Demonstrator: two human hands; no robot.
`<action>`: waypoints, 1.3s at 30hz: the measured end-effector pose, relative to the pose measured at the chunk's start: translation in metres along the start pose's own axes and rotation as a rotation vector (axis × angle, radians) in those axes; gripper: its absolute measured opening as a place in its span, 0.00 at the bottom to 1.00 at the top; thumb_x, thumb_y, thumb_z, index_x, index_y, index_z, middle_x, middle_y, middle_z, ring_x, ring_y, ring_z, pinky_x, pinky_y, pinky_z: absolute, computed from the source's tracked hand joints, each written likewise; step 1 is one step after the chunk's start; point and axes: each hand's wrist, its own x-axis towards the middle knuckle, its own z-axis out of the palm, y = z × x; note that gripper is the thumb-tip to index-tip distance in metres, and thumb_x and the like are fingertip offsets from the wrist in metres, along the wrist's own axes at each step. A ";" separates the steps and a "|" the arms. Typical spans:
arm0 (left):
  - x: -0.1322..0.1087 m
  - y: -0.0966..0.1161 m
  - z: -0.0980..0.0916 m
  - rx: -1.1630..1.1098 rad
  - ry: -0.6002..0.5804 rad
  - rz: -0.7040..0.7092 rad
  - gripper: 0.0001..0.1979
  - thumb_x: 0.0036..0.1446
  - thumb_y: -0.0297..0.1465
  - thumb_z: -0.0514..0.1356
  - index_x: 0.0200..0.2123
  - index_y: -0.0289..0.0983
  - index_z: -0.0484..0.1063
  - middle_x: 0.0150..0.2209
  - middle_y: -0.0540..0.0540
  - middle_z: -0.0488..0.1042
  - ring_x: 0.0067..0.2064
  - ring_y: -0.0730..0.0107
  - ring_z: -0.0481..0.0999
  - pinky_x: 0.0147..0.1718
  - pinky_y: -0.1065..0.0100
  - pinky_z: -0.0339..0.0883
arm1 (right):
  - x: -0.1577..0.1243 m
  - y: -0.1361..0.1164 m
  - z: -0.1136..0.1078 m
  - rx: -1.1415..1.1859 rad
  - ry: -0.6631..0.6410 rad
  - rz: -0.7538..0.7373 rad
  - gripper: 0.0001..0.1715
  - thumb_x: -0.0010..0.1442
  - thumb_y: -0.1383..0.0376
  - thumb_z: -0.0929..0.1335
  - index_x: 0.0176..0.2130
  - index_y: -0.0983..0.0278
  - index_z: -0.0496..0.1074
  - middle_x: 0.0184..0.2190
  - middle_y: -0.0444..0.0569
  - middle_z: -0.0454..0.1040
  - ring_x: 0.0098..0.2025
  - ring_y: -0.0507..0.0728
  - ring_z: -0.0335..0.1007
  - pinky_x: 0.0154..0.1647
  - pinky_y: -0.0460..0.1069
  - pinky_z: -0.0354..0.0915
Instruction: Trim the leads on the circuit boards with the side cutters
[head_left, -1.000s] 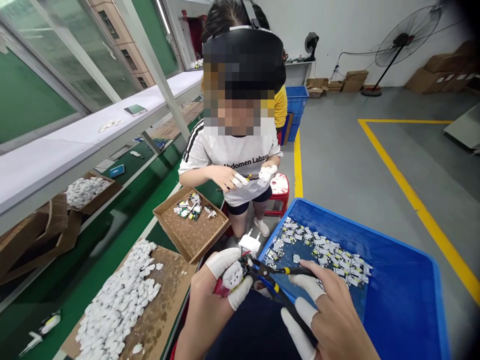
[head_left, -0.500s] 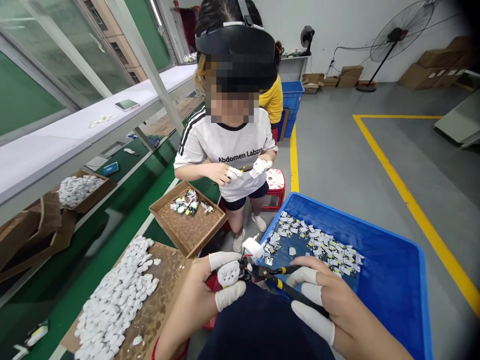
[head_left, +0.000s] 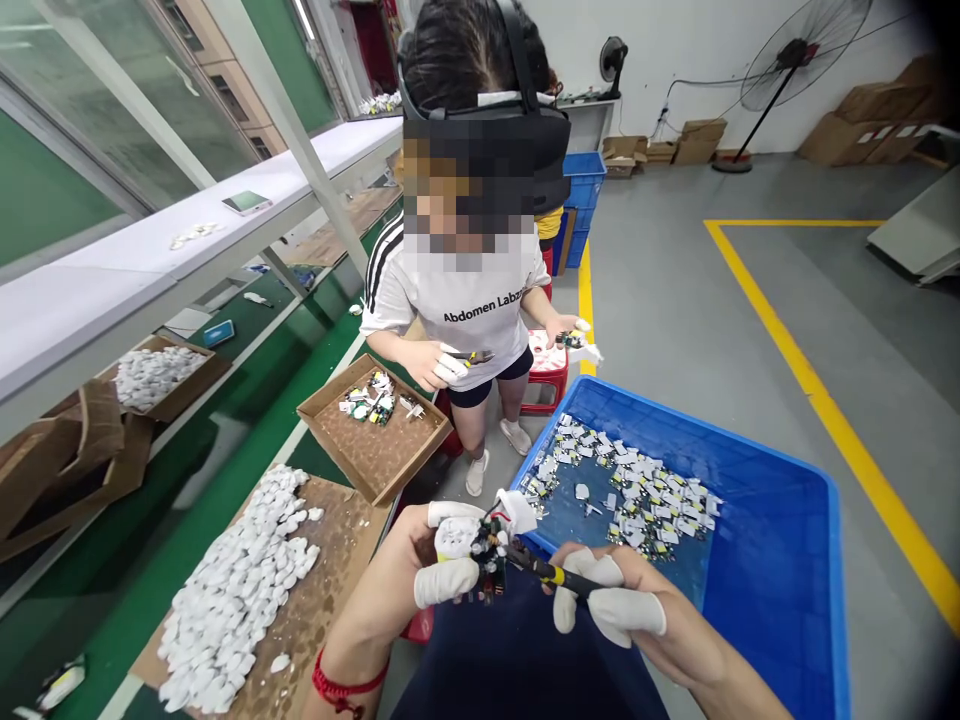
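Observation:
My left hand (head_left: 411, 572), with white finger cots on thumb and finger, grips a small circuit board (head_left: 493, 545) with a white plastic part on it. A white cap (head_left: 517, 510) hangs from its far end on red and dark wires. My right hand (head_left: 637, 595), also in finger cots, is closed round the black and yellow handles of a pair of pliers (head_left: 556, 576). The pliers' tip meets the right side of the board; whether the jaws bite on anything is hidden.
To the right is a blue bin (head_left: 795, 540) with many boards. Left, a cardboard sheet (head_left: 319, 590) carries a pile of white plastic pieces (head_left: 232, 590). Ahead, a cardboard tray (head_left: 352, 450) holds some boards. A co-worker (head_left: 469, 300) stands opposite, holding pliers and a part.
The plier handles have come together and my right fingers have closed round them. The board has turned, showing more of its components. The co-worker's hands have moved apart.

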 end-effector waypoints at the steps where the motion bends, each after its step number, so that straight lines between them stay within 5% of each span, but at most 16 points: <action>1: 0.000 -0.002 0.000 -0.007 0.017 -0.012 0.20 0.34 0.39 0.75 0.31 0.35 0.78 0.23 0.49 0.73 0.21 0.75 0.67 0.19 0.75 0.65 | -0.001 0.000 0.000 0.017 0.001 -0.001 0.22 0.51 0.54 0.64 0.13 0.61 0.59 0.28 0.50 0.77 0.39 0.58 0.64 0.45 0.53 0.59; 7: 0.000 -0.008 0.003 -0.029 0.057 -0.025 0.23 0.28 0.42 0.76 0.27 0.34 0.76 0.23 0.48 0.72 0.22 0.74 0.68 0.18 0.74 0.65 | -0.003 -0.005 -0.014 -0.036 -0.067 0.014 0.18 0.50 0.55 0.66 0.16 0.62 0.69 0.22 0.49 0.72 0.36 0.58 0.64 0.36 0.51 0.57; 17: -0.001 -0.014 0.003 -0.233 -0.038 -0.104 0.21 0.31 0.41 0.76 0.30 0.36 0.78 0.22 0.49 0.73 0.19 0.76 0.69 0.16 0.78 0.64 | 0.003 0.016 0.003 0.517 -0.142 -0.003 0.16 0.50 0.63 0.66 0.14 0.63 0.70 0.25 0.49 0.80 0.29 0.57 0.70 0.44 0.54 0.64; 21: -0.002 -0.018 0.003 -0.247 -0.029 -0.100 0.22 0.31 0.41 0.76 0.30 0.36 0.78 0.22 0.49 0.74 0.18 0.76 0.69 0.15 0.77 0.65 | 0.007 0.028 0.009 0.699 -0.195 0.001 0.22 0.51 0.60 0.66 0.11 0.62 0.62 0.18 0.49 0.76 0.26 0.56 0.70 0.36 0.52 0.65; 24: 0.001 -0.022 0.004 -0.295 -0.041 -0.088 0.21 0.34 0.41 0.75 0.31 0.35 0.79 0.21 0.49 0.74 0.18 0.75 0.70 0.14 0.78 0.63 | 0.007 0.029 0.009 0.620 -0.157 -0.028 0.23 0.51 0.58 0.67 0.12 0.61 0.59 0.17 0.48 0.73 0.26 0.57 0.69 0.40 0.55 0.66; 29: 0.011 -0.028 0.005 -0.505 0.065 -0.075 0.16 0.37 0.36 0.75 0.30 0.36 0.79 0.24 0.49 0.76 0.21 0.76 0.72 0.16 0.78 0.65 | -0.004 0.024 -0.002 0.160 -0.012 -0.026 0.20 0.52 0.54 0.67 0.15 0.61 0.66 0.28 0.50 0.77 0.39 0.61 0.69 0.54 0.58 0.59; 33: 0.020 -0.031 -0.008 -0.626 0.342 -0.064 0.11 0.41 0.27 0.73 0.30 0.34 0.78 0.29 0.49 0.79 0.26 0.72 0.76 0.22 0.75 0.72 | -0.023 0.050 -0.026 -0.117 0.279 -0.045 0.23 0.55 0.50 0.66 0.17 0.61 0.69 0.38 0.54 0.77 0.54 0.67 0.63 0.59 0.62 0.53; 35: 0.022 -0.030 -0.022 -0.676 0.534 -0.055 0.03 0.53 0.22 0.64 0.32 0.33 0.77 0.31 0.48 0.80 0.28 0.71 0.78 0.25 0.74 0.74 | -0.034 0.073 -0.044 -0.175 0.488 0.027 0.25 0.54 0.47 0.67 0.17 0.61 0.69 0.43 0.56 0.76 0.58 0.71 0.59 0.61 0.66 0.51; 39: 0.019 -0.027 -0.055 -0.774 0.686 -0.005 0.20 0.65 0.19 0.43 0.34 0.30 0.74 0.29 0.43 0.80 0.26 0.71 0.79 0.24 0.72 0.76 | -0.057 0.113 -0.081 -0.342 0.759 0.152 0.30 0.47 0.41 0.68 0.15 0.62 0.69 0.48 0.60 0.74 0.60 0.75 0.56 0.64 0.69 0.46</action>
